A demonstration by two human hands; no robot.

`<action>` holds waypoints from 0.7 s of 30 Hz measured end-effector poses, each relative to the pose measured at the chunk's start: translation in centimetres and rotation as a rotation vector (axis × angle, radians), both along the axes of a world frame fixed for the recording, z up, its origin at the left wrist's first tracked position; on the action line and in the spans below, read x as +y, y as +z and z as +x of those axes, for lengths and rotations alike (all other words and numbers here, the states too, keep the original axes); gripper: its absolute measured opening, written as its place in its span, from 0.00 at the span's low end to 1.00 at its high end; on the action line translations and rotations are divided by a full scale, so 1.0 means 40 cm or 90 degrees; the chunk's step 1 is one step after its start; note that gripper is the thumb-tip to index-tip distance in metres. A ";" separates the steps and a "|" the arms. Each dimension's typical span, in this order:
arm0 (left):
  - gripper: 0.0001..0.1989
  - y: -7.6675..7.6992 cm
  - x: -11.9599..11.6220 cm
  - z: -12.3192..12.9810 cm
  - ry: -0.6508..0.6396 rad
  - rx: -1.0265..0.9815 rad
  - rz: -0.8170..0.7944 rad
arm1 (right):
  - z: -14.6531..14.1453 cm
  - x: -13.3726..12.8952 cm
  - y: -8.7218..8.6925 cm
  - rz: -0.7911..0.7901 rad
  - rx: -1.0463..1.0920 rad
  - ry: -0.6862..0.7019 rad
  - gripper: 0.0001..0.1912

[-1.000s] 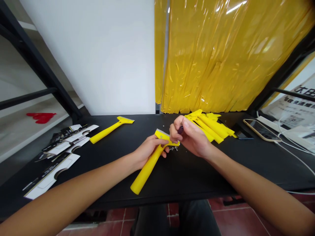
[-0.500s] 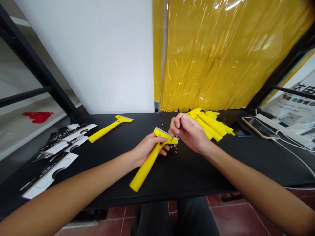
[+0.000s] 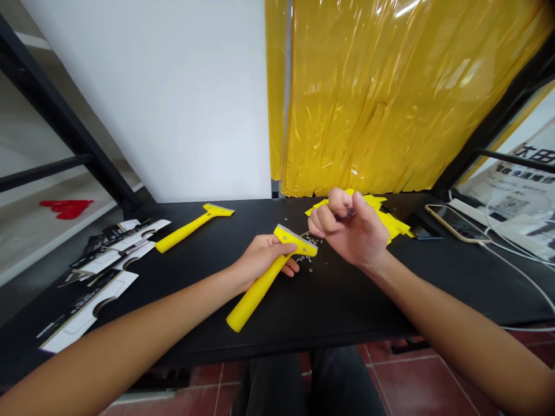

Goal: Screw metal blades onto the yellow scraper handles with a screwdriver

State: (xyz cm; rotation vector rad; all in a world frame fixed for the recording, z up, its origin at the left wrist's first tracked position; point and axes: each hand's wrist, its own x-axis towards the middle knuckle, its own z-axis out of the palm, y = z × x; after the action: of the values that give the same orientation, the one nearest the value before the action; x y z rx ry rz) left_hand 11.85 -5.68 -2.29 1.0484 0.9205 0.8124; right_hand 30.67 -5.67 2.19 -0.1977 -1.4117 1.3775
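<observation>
My left hand (image 3: 264, 257) is closed around the neck of a yellow scraper (image 3: 255, 292). Its handle slants down toward me, and its wide head with two screws faces up. Just right of the head, my right hand (image 3: 347, 228) is raised with its fingers curled in and the thumb up. A small dark bit shows between thumb and forefinger; I cannot make out what it is. Small nuts and screws (image 3: 310, 270) lie scattered beside and behind the scraper head. A second yellow scraper (image 3: 184, 231) lies on the table to the left.
Yellow scraper parts (image 3: 392, 225) are heaped behind my right hand. Printed cards (image 3: 104, 303) lie at the left of the black table (image 3: 347, 306). A phone (image 3: 457, 223) and white cables (image 3: 515, 268) are at the right. A yellow plastic curtain (image 3: 355, 104) hangs behind.
My right hand has drawn back from the scraper head, to the right, and turned. The scraper in my left hand has barely shifted.
</observation>
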 end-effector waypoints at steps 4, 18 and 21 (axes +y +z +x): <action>0.08 0.006 -0.010 0.006 -0.033 0.016 0.016 | -0.010 -0.010 0.003 0.004 0.023 0.016 0.21; 0.09 0.009 -0.018 0.007 -0.050 0.038 0.053 | -0.023 -0.006 -0.028 0.004 0.003 0.052 0.18; 0.09 0.008 -0.017 0.007 -0.047 0.040 0.055 | -0.024 -0.005 -0.030 0.005 -0.012 0.048 0.19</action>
State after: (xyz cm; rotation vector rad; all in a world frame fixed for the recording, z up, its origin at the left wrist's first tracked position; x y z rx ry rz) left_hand 12.13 -6.36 -1.96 1.1829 0.9002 0.7666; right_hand 29.71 -5.87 1.00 -0.1533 -1.4525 1.4343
